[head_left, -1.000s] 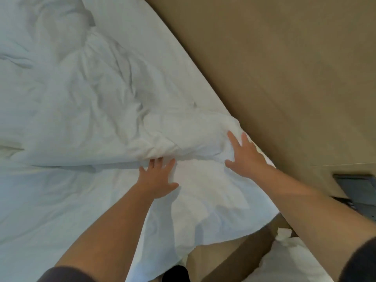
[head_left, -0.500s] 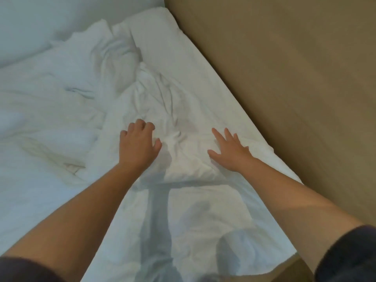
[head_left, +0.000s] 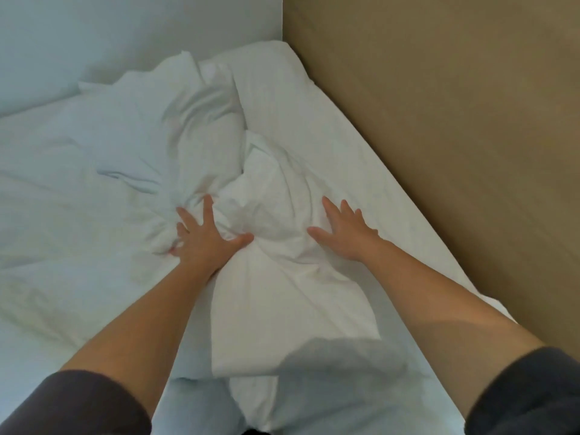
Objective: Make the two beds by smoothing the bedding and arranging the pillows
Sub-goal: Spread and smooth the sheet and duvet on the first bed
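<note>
1. Change: 1 s back both hands were at the duvet's near edge by the bed corner, w/ floor in view. Now they're further up the bed, on the bunched middle of the duvet point(head_left: 270, 189). Room corner is in view instead.
2. left hand point(head_left: 204, 238): 0.5 s ago its fingers were curled over the ridge. Now they're splayed wide, palm down, thumb out toward the other hand. Two fingers are partly sunk in a fold; no pinch seen.
3. right hand point(head_left: 345, 233): fingers straight and fairly wide, flat on the fabric, holding nothing. Much as 0.5 s ago.
4. Meaning (my read): prob. gone from handling the edge to pressing the lump flat. Smoothing on this bed looks barely begun.
5. Duvet look: white, thick, heavily creased. A twisted ridge runs from btwn the hands up toward the head end. Nearer the person it's a flatter slab, w/ the person's shadow across its lower part.
6. Where: on the bed, centre-right, over the white sheet point(head_left: 351, 152). A bare strip of sheet runs along the tan wall panel point(head_left: 439, 136).
7. Head end: puffy white shape point(head_left: 175, 80) against the pale wall point(head_left: 125, 32). Pillow or more duvet, can't tell.
8. Second bed not in view.
</note>
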A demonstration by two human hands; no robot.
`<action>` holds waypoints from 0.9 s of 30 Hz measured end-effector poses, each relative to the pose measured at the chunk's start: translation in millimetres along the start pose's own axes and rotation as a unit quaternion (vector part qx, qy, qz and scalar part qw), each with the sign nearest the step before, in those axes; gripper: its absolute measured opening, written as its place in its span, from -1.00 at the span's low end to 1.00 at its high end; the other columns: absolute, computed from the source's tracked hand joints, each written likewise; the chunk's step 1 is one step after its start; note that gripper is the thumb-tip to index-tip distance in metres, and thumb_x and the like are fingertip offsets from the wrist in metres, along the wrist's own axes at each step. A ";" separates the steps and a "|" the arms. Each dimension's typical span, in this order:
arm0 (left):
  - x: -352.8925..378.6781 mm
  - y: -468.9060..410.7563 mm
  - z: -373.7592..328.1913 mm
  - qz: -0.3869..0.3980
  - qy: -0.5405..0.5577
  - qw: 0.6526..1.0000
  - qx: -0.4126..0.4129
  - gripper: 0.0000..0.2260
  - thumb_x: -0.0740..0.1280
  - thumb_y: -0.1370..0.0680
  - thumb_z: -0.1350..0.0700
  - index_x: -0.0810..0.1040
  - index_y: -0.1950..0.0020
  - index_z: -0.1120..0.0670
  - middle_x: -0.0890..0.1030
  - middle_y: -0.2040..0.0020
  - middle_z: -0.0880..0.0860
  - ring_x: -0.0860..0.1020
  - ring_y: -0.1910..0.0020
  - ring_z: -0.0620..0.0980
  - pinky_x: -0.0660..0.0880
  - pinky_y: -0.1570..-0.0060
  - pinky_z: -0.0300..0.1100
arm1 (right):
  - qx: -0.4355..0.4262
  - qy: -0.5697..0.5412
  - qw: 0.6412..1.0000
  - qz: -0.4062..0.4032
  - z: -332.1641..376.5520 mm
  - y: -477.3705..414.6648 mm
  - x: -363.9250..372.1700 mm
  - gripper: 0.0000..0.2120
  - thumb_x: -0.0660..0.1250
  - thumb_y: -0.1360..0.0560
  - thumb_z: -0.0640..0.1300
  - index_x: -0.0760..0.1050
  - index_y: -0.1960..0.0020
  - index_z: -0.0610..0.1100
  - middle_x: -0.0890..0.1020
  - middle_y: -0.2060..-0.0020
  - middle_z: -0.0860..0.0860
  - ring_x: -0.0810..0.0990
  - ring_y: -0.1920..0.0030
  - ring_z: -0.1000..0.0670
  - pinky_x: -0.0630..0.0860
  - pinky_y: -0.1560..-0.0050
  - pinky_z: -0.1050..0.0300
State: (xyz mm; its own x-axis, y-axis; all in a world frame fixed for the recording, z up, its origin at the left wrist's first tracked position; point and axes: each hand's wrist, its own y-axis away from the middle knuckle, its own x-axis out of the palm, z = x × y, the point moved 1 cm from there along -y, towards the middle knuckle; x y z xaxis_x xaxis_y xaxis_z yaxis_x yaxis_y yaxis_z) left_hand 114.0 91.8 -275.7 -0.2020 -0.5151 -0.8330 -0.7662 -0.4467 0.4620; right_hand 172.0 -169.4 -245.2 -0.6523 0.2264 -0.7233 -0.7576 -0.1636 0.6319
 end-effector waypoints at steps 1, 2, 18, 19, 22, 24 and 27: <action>6.9 -12.4 5.7 -0.001 0.000 1.000 0.004 0.06 0.34 -0.26 -0.49 -0.23 -0.54 -0.25 -0.28 -0.57 0.17 -0.03 -0.54 0.25 0.10 -0.35 0.40 | 0.018 -0.027 0.999 -0.010 7.7 -20.6 0.5 -0.21 0.02 -0.50 0.45 -0.29 -0.55 0.21 -0.20 -0.58 0.02 -0.19 -0.57 -0.17 -0.01 -0.42 -0.41; 14.1 -22.7 11.5 -0.006 -0.008 1.000 0.008 0.05 0.33 -0.25 -0.50 -0.21 -0.54 -0.26 -0.23 -0.57 0.19 0.00 -0.54 0.25 0.13 -0.34 0.38 | 0.033 -0.053 0.998 -0.023 16.8 -40.0 2.2 -0.19 0.01 -0.48 0.47 -0.28 -0.55 0.21 -0.16 -0.58 0.02 -0.17 -0.57 -0.16 -0.03 -0.43 -0.40; -42.8 -48.7 -27.1 -0.118 0.114 0.984 0.074 -0.62 0.49 -0.39 -0.12 0.42 0.07 0.09 0.55 0.03 0.09 0.56 0.01 0.16 0.32 0.19 -0.11 | -0.079 -0.027 0.967 -0.239 75.4 -89.8 -70.2 -0.74 0.22 -0.58 0.07 0.25 -0.02 -0.10 0.57 0.04 -0.14 0.56 0.02 -0.22 0.38 0.16 0.02; -57.5 -50.2 -43.0 -0.135 0.127 0.979 0.084 -0.61 0.50 -0.37 -0.12 0.41 0.09 0.07 0.53 0.05 0.08 0.55 0.05 0.13 0.31 0.20 -0.11 | -0.091 -0.021 0.959 -0.268 76.8 -86.4 -92.0 -0.75 0.22 -0.58 0.06 0.23 -0.01 -0.10 0.57 0.04 -0.16 0.56 0.02 -0.23 0.35 0.18 0.02; -99.1 -63.8 -106.7 -0.170 0.124 0.968 0.139 -0.56 0.52 -0.33 -0.15 0.38 0.05 0.04 0.48 0.09 0.04 0.46 0.14 0.05 0.27 0.23 -0.12 | -0.082 -0.046 0.929 -0.358 72.2 -76.8 -163.4 -0.76 0.24 -0.58 0.03 0.25 0.00 -0.11 0.56 0.04 -0.16 0.54 0.02 -0.24 0.30 0.18 0.02; -109.7 -70.5 -152.1 -0.178 0.108 0.961 0.182 -0.55 0.51 -0.37 -0.13 0.39 -0.05 0.05 0.50 0.03 0.08 0.47 0.07 0.09 0.27 0.20 -0.11 | -0.056 -0.064 0.908 -0.409 58.2 -72.4 -203.0 -0.76 0.25 -0.57 0.02 0.26 -0.02 -0.11 0.57 0.00 -0.18 0.55 -0.02 -0.27 0.32 0.14 0.00; -80.7 -80.7 -178.0 -0.154 0.100 0.970 0.160 -0.52 0.42 -0.45 -0.15 0.37 -0.22 0.07 0.47 -0.17 0.14 0.46 -0.17 0.16 0.33 0.02 -0.02 | -0.017 -0.022 0.919 -0.393 27.8 -86.1 -201.5 -0.74 0.25 -0.58 0.03 0.23 -0.02 -0.11 0.57 -0.06 -0.20 0.55 -0.05 -0.27 0.32 0.14 0.00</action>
State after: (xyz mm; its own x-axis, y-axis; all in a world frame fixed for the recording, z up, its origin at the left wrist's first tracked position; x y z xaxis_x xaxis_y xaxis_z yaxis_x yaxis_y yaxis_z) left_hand 300.7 39.2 -191.6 0.1635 -0.5389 -0.8263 -0.9279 -0.3685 0.0567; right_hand 369.3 -174.2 -146.2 0.0981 0.3261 -0.9402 -0.9952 0.0380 -0.0906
